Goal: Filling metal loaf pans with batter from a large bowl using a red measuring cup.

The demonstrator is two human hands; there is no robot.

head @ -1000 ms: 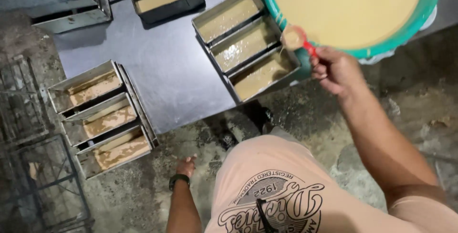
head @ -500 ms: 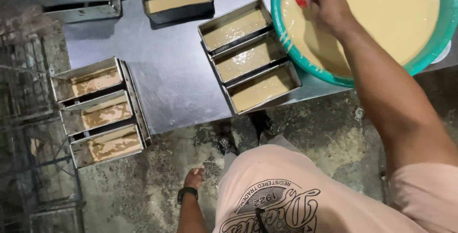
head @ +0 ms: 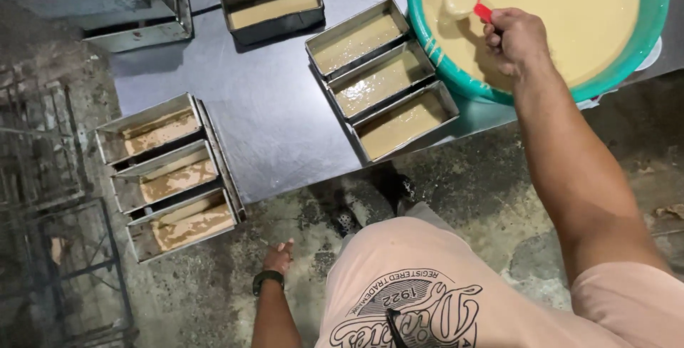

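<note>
Right hand (head: 514,38) grip pinched on red-handled scoop (head: 463,0), its cup over batter in teal basin (head: 645,31) on the desk (head: 278,120). Left hand (head: 279,257) hangs loosely curled, holding nothing, near 3 filled tins (head: 381,81).

Rough, stained concrete floor (head: 456,177), cracked and patchy all over. Dark grey metal tabletop (head: 271,113) sitting low over it, kinda shiny under flat light. Wire rack frame (head: 64,262) off at the left.

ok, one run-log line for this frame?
right hand: grips red-handled ladle over batter in teal basin | left hand: hangs free | nearest tins: part-filled
</note>
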